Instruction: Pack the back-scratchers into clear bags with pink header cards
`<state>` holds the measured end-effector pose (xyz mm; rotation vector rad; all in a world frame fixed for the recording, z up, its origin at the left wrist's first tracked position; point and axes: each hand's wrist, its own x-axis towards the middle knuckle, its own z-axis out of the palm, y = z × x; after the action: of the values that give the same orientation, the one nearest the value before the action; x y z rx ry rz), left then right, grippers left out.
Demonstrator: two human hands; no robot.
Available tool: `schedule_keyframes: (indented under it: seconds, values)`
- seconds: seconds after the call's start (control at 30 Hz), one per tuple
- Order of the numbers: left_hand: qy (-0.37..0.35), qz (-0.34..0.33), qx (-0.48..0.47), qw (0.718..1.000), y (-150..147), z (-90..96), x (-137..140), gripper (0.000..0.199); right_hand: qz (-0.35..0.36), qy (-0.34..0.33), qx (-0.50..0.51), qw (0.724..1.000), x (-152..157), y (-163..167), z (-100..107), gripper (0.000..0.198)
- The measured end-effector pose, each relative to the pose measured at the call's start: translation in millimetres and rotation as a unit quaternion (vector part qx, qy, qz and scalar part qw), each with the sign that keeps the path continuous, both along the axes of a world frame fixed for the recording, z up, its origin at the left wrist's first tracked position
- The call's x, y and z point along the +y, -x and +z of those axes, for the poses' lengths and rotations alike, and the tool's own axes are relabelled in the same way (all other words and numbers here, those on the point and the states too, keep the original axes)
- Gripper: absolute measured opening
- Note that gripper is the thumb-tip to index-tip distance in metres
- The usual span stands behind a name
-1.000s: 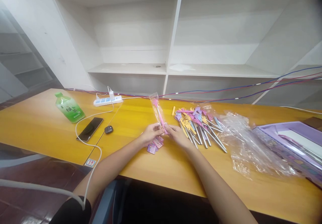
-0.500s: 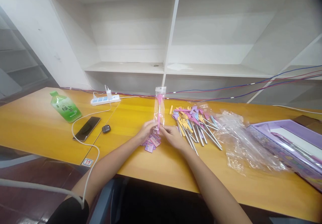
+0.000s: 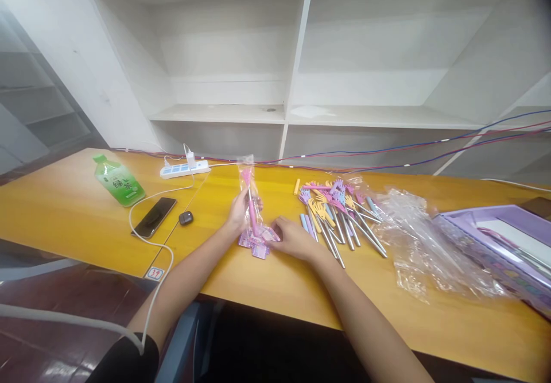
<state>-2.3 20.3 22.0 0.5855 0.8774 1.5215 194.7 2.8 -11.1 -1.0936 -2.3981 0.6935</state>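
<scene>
My left hand (image 3: pixel 238 212) is closed around a clear plastic bag (image 3: pixel 246 161) with a pink back scratcher (image 3: pixel 252 215) in it. The scratcher's hand-shaped end points away from me, and its pink handle points toward me. Just below lies a loose pile of small pink-purple printed cards (image 3: pixel 259 251). At the pile's right edge, my right hand (image 3: pixel 297 238) has its thumb and fingers pinched on a card (image 3: pixel 269 234). To the right is a heap of back scratchers (image 3: pixel 331 211) in pink, yellow, purple and blue, with metal rods.
Crumpled clear bags (image 3: pixel 424 239) lie right of the heap, beside an open purple box (image 3: pixel 460 219). On the left are a green bottle (image 3: pixel 119 182), a phone (image 3: pixel 155 217), a black earbud case (image 3: pixel 186 217) and a power strip (image 3: pixel 183 169). A white cable (image 3: pixel 167 251) hangs over the table's front edge.
My left hand has shifted left with the bagged scratcher, which now tilts. My right hand has let go of the bag and moved down to the cards.
</scene>
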Motion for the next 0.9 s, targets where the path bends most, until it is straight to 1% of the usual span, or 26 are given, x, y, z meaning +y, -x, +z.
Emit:
schedule_keyframes:
  seconds: [0.1,0.2,0.27,0.33,0.4,0.47,0.5,0.53,0.63,0.67,0.73,0.8,0.9]
  values:
    - [0.003,-0.020,-0.031,0.999,-1,1.0,-1,0.045,0.003,0.007,0.003,1.000,2,-1,2,0.023]
    - [-0.016,-0.064,-0.027,0.997,3,6.4,-3,0.043,0.020,0.039,0.020,0.999,5,-4,5,0.030]
    - [-0.023,-0.105,-0.020,0.994,8,11.9,-6,0.043,0.013,0.060,0.049,0.997,7,-6,7,0.036]
    - [-0.022,-0.156,-0.017,0.987,13,16.7,-8,0.038,-0.027,0.056,0.097,0.993,10,-9,8,0.038]
    - [-0.019,-0.210,-0.012,0.977,14,18.5,-11,0.031,-0.083,0.035,0.157,0.984,13,-11,9,0.038]
    - [-0.017,-0.250,-0.002,0.968,12,16.0,-14,0.025,-0.131,0.003,0.212,0.968,14,-12,11,0.041]
    - [-0.015,-0.261,0.006,0.965,9,13.2,-15,0.025,-0.151,-0.016,0.234,0.960,14,-12,12,0.043]
    - [-0.012,-0.267,0.017,0.963,6,9.8,-15,0.028,-0.168,-0.039,0.253,0.952,14,-13,13,0.045]
    - [0.004,-0.263,0.059,0.963,-3,-0.8,-15,0.046,-0.215,-0.120,0.295,0.923,10,-12,17,0.045]
    - [0.007,-0.255,0.073,0.964,-6,-3.5,-15,0.050,-0.226,-0.144,0.306,0.914,8,-11,18,0.042]
    - [0.003,-0.228,0.093,0.969,-10,-7.4,-15,0.049,-0.231,-0.173,0.324,0.901,5,-10,20,0.032]
    - [-0.004,-0.203,0.099,0.974,-12,-9.9,-15,0.041,-0.208,-0.183,0.333,0.901,2,-9,19,0.024]
    - [-0.015,-0.196,0.074,0.978,-15,-12.9,-16,0.031,-0.119,-0.201,0.297,0.926,1,-7,16,0.015]
